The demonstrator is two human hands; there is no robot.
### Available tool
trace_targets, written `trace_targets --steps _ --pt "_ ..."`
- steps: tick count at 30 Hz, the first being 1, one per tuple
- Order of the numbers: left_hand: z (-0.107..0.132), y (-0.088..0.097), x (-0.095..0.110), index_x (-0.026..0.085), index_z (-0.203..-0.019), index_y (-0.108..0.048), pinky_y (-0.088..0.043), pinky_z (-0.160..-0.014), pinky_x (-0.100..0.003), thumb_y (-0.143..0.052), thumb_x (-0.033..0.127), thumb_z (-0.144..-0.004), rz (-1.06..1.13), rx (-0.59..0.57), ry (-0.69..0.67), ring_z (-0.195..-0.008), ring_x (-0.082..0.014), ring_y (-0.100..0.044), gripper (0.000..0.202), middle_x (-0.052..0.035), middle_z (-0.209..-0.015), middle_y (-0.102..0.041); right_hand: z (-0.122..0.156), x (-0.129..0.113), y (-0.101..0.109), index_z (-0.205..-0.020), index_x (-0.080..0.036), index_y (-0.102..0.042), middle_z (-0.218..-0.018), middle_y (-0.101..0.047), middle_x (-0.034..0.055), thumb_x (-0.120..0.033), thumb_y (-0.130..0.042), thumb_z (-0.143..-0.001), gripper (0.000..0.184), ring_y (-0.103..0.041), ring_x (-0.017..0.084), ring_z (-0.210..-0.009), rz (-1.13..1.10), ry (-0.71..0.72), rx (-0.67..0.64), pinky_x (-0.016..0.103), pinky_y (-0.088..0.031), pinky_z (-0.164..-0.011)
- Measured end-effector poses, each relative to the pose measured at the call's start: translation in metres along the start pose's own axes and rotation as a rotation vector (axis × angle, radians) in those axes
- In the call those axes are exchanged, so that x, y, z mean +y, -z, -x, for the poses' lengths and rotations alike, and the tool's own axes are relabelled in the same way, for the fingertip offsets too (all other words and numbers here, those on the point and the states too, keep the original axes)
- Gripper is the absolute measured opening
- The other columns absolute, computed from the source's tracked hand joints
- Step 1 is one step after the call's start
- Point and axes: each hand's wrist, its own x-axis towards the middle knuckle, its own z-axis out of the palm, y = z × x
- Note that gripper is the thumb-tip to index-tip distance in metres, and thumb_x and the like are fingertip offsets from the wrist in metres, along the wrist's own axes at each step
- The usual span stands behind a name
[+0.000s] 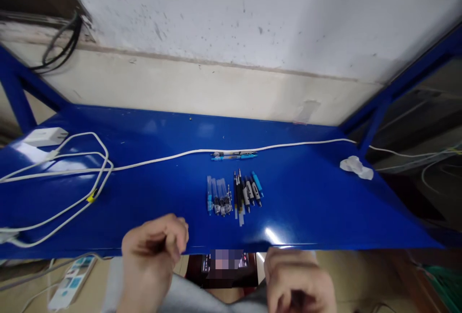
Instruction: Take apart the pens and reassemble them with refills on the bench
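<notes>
Both hands hover at the front edge of a glossy blue metal tabletop (310,216). My left hand (153,250) is curled, its fingers drawn together over the edge, and it holds nothing I can make out. My right hand (298,279) is blurred and rests lower, near the edge, with its fingers bent. Just beyond them lie a group of clear pen barrels (218,197) and a group of black, white and blue pen parts (247,195), side by side. Farther back, a blue and clear pen (234,156) lies against a white cable (173,155).
A white charger (45,136) and looped white cables with a yellow tag (92,196) occupy the table's left side. Crumpled white tissue (356,167) lies at right. Blue frame posts rise at both ends. Below the edge are a power strip (72,281) and a pixelated screen (227,267).
</notes>
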Motion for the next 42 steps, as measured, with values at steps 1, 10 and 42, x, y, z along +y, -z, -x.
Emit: trace_targets --steps 1,10,42 --pt "-0.012 -0.001 -0.003 0.022 -0.057 -0.053 -0.037 -0.060 -0.030 -0.048 0.005 -0.064 -0.019 0.034 0.012 -0.051 -0.0121 -0.041 0.019 0.0044 -0.049 -0.041 -0.009 0.002 0.002 -0.054 -0.023 -0.053 -0.041 -0.038 -0.0048 -0.010 -0.045 -0.062 0.018 -0.040 0.011 -0.042 -0.066 -0.030 0.089 0.026 -0.028 -0.045" --pt "-0.083 -0.026 -0.001 0.023 -0.088 -0.052 -0.031 -0.060 -0.027 -0.045 0.031 -0.097 -0.997 -0.232 0.010 -0.064 -0.0167 -0.057 0.014 0.0026 -0.070 -0.057 -0.091 0.008 0.034 -0.129 -0.026 -0.065 -0.119 -0.069 0.0074 -0.010 -0.057 -0.084 0.048 -0.062 0.024 -0.114 0.457 -0.101 -0.167 0.043 -0.050 -0.099" --pt "-0.142 -0.032 0.006 0.018 -0.134 -0.061 -0.050 -0.074 -0.029 -0.046 0.017 -0.101 -1.127 -0.367 -0.510 -0.089 -0.0212 -0.070 0.036 -0.0078 -0.104 -0.072 -0.184 0.020 0.037 -0.165 -0.033 -0.001 -0.164 -0.038 0.0151 -0.064 -0.076 -0.082 0.116 -0.034 0.034 -0.154 0.442 0.120 -0.119 0.060 -0.027 -0.125"
